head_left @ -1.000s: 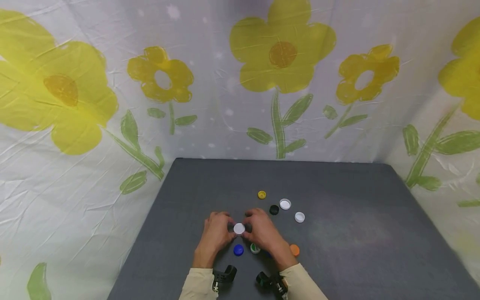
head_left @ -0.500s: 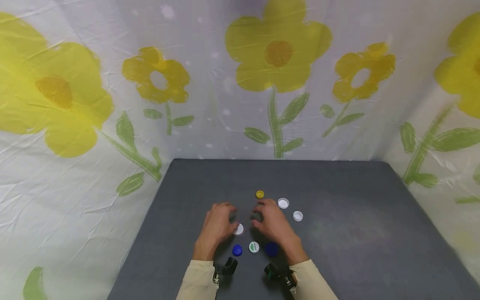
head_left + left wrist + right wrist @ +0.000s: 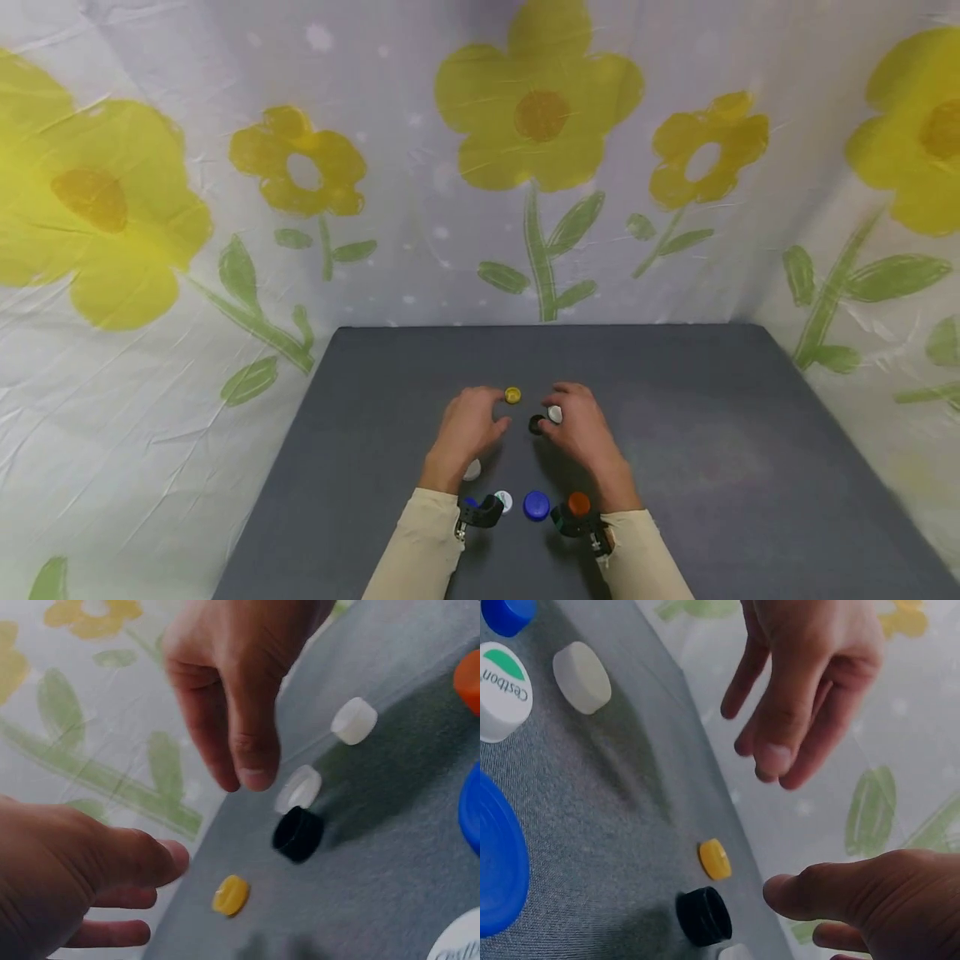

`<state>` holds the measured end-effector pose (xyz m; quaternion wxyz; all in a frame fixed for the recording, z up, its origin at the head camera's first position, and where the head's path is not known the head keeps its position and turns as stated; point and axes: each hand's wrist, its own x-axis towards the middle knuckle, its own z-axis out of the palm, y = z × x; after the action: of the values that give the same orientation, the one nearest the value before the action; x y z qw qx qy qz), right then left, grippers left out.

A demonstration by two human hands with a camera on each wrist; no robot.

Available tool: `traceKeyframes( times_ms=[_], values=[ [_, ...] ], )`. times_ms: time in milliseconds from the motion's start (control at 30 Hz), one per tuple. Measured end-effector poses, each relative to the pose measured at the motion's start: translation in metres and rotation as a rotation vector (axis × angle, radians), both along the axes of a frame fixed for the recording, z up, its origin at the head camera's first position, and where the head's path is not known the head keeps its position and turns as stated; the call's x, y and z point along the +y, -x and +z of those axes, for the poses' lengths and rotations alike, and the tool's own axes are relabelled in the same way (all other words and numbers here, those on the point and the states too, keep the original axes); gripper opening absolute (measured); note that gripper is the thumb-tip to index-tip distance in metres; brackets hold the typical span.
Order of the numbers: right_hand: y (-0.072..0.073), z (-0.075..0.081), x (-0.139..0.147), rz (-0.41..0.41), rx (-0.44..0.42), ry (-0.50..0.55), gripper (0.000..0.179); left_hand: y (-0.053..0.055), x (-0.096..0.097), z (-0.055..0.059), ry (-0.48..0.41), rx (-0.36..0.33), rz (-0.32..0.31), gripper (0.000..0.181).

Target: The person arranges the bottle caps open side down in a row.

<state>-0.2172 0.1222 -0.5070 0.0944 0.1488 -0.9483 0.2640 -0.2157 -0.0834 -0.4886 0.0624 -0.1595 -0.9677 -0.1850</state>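
Note:
Both hands hover over the dark table among loose bottle caps, fingers loosely bent and nothing between them. My left hand [image 3: 467, 429] is nearest the yellow cap [image 3: 512, 395], its fingertips just left of it in the head view. Beside the black cap [image 3: 536, 424] is my right hand [image 3: 583, 427], its thumb overlapping the cap's edge there. A shallow white cap [image 3: 555, 414] shows between that hand's thumb and fingers. In the left wrist view another white cap [image 3: 355, 721] lies beyond it, hidden by the right hand in the head view.
Nearer the body lie a white cap [image 3: 472, 470], a small blue cap [image 3: 508, 613], a white-and-green printed cap [image 3: 502, 690], a larger blue cap [image 3: 536, 506] and an orange cap [image 3: 578, 504]. Behind the table [image 3: 675, 375] hangs a flowered curtain [image 3: 420, 167].
Both hands were at the white cap; they have let go of it and moved forward, the right first, the left after. That cap stays on the table near the left wrist.

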Motion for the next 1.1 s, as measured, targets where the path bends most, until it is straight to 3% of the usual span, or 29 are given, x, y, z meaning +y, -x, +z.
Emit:
traceKeyframes(
  times_ms=[300, 467, 700, 900, 1100],
  values=[
    [0.005, -0.01, 0.002, 0.019, -0.03, -0.04, 0.027, 0.012, 0.026, -0.019, 0.074, -0.027, -0.001, 0.035],
    [0.006, -0.015, 0.002, 0.016, -0.069, -0.06, 0.03, 0.015, 0.036, -0.029, 0.103, -0.006, -0.017, 0.032],
    [0.01, -0.025, 0.001, 0.028, -0.053, -0.06, 0.028, 0.019, 0.043, -0.044, 0.128, 0.029, -0.019, 0.019],
    [0.011, -0.027, -0.001, 0.026, -0.039, -0.036, 0.023, 0.018, 0.044, -0.051, 0.091, 0.052, 0.001, 0.014],
    [0.009, -0.025, 0.0, 0.02, -0.019, -0.017, 0.022, 0.015, 0.043, -0.049, 0.03, 0.038, 0.009, 0.013]
  ],
)
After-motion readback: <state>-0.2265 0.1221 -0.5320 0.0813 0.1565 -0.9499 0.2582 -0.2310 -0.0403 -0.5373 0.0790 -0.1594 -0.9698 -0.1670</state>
